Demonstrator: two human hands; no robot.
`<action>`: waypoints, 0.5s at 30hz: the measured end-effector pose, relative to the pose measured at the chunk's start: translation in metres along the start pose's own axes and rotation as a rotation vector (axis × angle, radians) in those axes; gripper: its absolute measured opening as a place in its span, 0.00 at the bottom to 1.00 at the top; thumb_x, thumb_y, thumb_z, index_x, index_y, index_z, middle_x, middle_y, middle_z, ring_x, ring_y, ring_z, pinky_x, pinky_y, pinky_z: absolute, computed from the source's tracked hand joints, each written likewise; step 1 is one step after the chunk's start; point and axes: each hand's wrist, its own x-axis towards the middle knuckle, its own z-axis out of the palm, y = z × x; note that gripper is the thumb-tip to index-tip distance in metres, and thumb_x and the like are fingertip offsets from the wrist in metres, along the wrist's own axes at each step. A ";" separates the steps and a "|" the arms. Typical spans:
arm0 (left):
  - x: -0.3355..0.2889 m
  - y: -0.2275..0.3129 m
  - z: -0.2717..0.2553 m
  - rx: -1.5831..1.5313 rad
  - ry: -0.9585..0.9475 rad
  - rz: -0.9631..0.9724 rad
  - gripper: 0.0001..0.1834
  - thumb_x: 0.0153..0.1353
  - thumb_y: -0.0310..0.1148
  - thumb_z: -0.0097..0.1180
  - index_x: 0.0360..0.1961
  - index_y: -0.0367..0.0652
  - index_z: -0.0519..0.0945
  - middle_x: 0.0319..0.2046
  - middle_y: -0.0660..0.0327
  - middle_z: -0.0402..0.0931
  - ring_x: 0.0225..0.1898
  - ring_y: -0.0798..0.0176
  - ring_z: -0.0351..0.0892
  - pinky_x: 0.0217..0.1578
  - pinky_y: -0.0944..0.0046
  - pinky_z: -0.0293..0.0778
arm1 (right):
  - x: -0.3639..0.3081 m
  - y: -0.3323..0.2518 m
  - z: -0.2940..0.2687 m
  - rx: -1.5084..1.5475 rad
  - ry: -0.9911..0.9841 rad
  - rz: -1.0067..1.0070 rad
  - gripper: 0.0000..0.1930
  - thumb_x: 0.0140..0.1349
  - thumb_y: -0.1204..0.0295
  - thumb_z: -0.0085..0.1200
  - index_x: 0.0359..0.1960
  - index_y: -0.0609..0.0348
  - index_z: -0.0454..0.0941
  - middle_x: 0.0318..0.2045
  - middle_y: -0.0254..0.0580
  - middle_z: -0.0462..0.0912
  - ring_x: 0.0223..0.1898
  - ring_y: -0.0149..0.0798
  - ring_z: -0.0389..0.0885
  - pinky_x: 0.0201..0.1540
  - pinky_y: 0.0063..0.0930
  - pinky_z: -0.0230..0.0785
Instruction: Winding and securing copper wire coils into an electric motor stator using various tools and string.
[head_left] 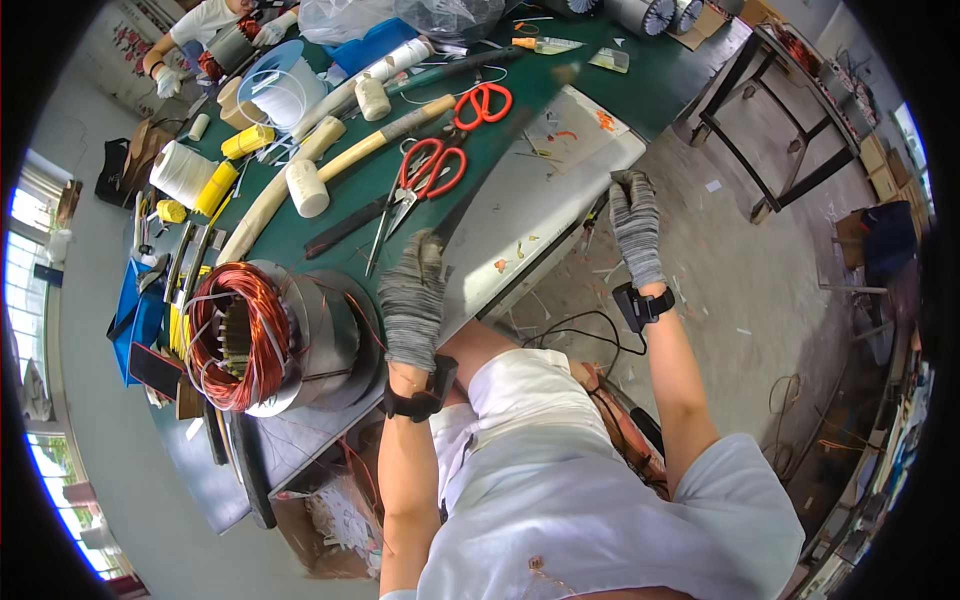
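Note:
My left hand, in a grey knitted glove, is at the near edge of the pale panel. Its fingers are curled together, and what they hold, if anything, is hidden. A dark, blurred strip runs from its fingertips toward the far side. Beside the panel's right edge, my gloved right hand points away with its fingers bent together; I cannot see anything in them. Left of my left hand stands a motor stator with copper windings. Red-handled scissors lie just beyond that hand.
Wooden-handled mallets, a second pair of red scissors, thread spools and yellow bundles crowd the green mat. Orange scraps lie on the panel. A co-worker's gloved hand is at far left. A black-framed table stands right.

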 end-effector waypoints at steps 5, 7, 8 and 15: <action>0.009 -0.007 -0.008 -0.118 0.039 -0.040 0.17 0.62 0.39 0.43 0.44 0.40 0.74 0.31 0.48 0.76 0.31 0.47 0.76 0.34 0.55 0.71 | 0.019 -0.006 0.016 -0.093 -0.143 -0.159 0.06 0.52 0.75 0.52 0.32 0.60 0.76 0.30 0.47 0.77 0.32 0.47 0.75 0.39 0.32 0.69; 0.005 -0.028 -0.003 0.129 0.095 0.146 0.16 0.61 0.38 0.43 0.45 0.40 0.73 0.33 0.48 0.75 0.32 0.47 0.75 0.35 0.55 0.70 | 0.040 -0.010 0.038 -0.157 -0.281 -0.170 0.07 0.50 0.73 0.54 0.31 0.58 0.76 0.28 0.48 0.78 0.32 0.46 0.76 0.38 0.33 0.69; 0.001 -0.033 -0.006 0.377 0.135 0.330 0.16 0.61 0.36 0.43 0.46 0.40 0.73 0.36 0.49 0.75 0.34 0.47 0.75 0.37 0.56 0.70 | 0.050 -0.006 0.051 -0.127 -0.300 -0.192 0.07 0.50 0.73 0.54 0.31 0.58 0.76 0.28 0.48 0.78 0.32 0.46 0.76 0.38 0.33 0.69; -0.013 -0.013 0.034 -0.096 0.093 0.184 0.17 0.58 0.35 0.45 0.46 0.40 0.71 0.43 0.49 0.73 0.43 0.46 0.73 0.46 0.56 0.69 | 0.092 0.009 0.054 -0.582 -0.781 -0.778 0.12 0.54 0.67 0.47 0.36 0.59 0.78 0.34 0.50 0.80 0.37 0.47 0.77 0.41 0.33 0.68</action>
